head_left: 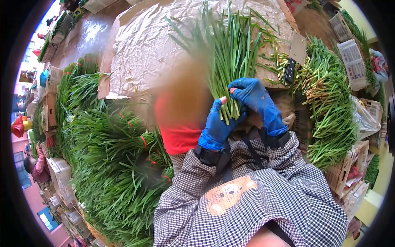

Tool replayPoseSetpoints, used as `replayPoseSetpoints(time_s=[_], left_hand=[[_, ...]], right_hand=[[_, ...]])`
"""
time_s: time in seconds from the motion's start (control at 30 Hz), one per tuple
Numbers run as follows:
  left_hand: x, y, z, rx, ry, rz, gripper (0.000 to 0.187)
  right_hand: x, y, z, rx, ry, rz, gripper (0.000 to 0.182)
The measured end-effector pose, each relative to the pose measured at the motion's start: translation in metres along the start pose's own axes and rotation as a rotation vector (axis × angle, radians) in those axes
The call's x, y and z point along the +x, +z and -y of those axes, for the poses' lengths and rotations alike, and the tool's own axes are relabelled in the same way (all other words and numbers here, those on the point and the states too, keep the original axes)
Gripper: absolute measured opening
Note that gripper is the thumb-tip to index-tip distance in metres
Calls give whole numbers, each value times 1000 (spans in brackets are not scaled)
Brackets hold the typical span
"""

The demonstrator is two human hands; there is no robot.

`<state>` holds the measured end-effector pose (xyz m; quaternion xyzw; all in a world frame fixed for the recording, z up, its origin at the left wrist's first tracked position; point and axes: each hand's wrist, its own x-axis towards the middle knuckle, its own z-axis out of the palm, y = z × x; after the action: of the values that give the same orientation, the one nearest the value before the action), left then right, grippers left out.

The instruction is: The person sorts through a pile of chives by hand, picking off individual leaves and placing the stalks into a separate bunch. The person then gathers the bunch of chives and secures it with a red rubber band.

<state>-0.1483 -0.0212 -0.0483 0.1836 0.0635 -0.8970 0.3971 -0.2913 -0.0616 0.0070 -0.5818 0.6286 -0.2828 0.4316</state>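
Note:
Both hands wear blue gloves with bare fingertips showing. My left hand (219,123) is wrapped round the lower stems of a bunch of long green leaves (232,53). On the right side of the same stems, my right hand (252,96) has its fingers bent, thumb and fingertips close together at the bunch; whether a stem is between them is too small to tell. The leaves fan out over a table covered with wrinkled sheeting (144,45). A cleaver (297,51) with a black handle lies at the table's right edge among cut stem ends.
Tied green bundles (119,173) with red bands are heaped at left. Loose stalks (329,107) are piled at right, near white crates (353,61). A blurred patch and a red piece of cloth (179,138) lie left of my hands. A person (39,166) is at far left.

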Motion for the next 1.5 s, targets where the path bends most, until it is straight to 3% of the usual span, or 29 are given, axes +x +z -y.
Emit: replayPoseSetpoints(time_s=[0.17, 0.23, 0.33, 0.6, 0.7, 0.77, 0.8, 0.87, 0.97, 1.0, 1.03, 1.1, 1.13, 1.17, 1.23, 1.3, 1.33, 1.4, 1.47, 1.5], left_hand=[[-5, 8, -2, -84, 8, 48, 40], [-2, 7, -2, -85, -19, 44, 41], [-5, 8, 4, -49, 74, 129, 41], [2, 2, 9, -67, 75, 29, 43], [-1, 7, 4, -111, 35, 29, 45], [0, 3, 2, -152, 6, 27, 45], [5, -2, -1, -94, -23, 75, 46], [11, -11, -4, 59, -36, 194, 49], [13, -2, -1, 167, 35, 100, 44], [20, -12, -7, 127, -58, 186, 29], [24, -13, -9, 130, -52, 189, 29], [27, -15, -10, 224, -79, 1, 22], [17, 1, -11, 275, 6, -169, 18], [11, 10, -14, 152, -29, -152, 18], [14, 7, -19, 129, -105, -140, 20], [11, 13, -19, 243, 30, -108, 35], [11, 15, -23, 107, -79, -47, 35], [6, 23, -32, -18, -182, 22, 36], [0, 39, -42, 329, -74, 103, 36], [-3, 48, -52, 345, -73, 109, 36]], right_hand=[[2, -3, -2, 107, 101, 87, 24], [0, -2, 3, -156, -113, 20, 29], [4, 5, 5, -382, -134, -14, 32], [12, 17, -10, -544, -250, -107, 25], [9, 15, -14, -331, -288, -117, 21], [-1, 15, -15, 89, -113, -178, 19], [-5, 14, -11, 303, 84, -160, 17], [-13, 11, -10, 341, 88, -118, 16], [-30, 9, 7, 316, 39, -49, 14], [-40, 9, 19, 408, 82, 39, 13], [-47, 10, 26, 499, 124, 127, 12], [-60, 16, 22, 409, 33, 146, 10], [-71, 19, 24, 406, -50, 218, 7], [-80, 17, 25, 403, -133, 291, 4], [-89, 3, 23, 384, -202, 243, 5], [-98, -23, 11, 449, 163, 157, 6], [-100, -34, -6, 450, 151, 152, 6], [-102, -39, -52, 13, 199, 78, 18], [-104, -34, -66, -102, 179, 48, 19], [-104, -30, -72, -216, 172, 29, 19]])
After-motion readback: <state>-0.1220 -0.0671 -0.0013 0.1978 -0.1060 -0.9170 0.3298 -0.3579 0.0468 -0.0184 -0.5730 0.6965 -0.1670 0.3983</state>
